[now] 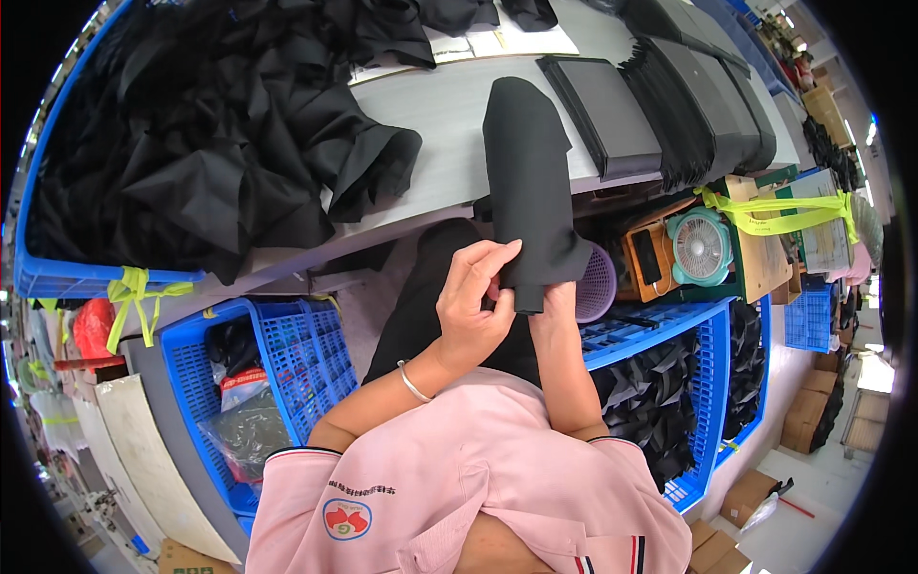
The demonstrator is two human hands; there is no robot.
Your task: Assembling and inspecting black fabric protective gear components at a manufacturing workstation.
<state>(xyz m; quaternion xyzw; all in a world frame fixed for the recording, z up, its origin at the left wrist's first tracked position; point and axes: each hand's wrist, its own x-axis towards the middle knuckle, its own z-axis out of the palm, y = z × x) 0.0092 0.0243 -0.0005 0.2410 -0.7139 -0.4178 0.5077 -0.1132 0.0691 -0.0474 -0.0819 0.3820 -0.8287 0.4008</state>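
Grey table top (449,124) is crowded far left by heaped black cloth (210,143) and far right by flat black stacks (669,96). A folded black fabric piece (531,182) is draped over its near edge, its lower end pinched by the left hand (475,301) and gripped by the right hand (553,311). Blue crates (287,354) are set below.

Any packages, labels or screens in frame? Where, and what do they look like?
Cardboard boxes: right of the table, brown, strapped with yellow-green tape.
Cartons: lower right on the floor, brown.
Plastic bag: in the left blue crate, clear with a red-and-white label.
Papers: table top, white sheets.
Screens: none.
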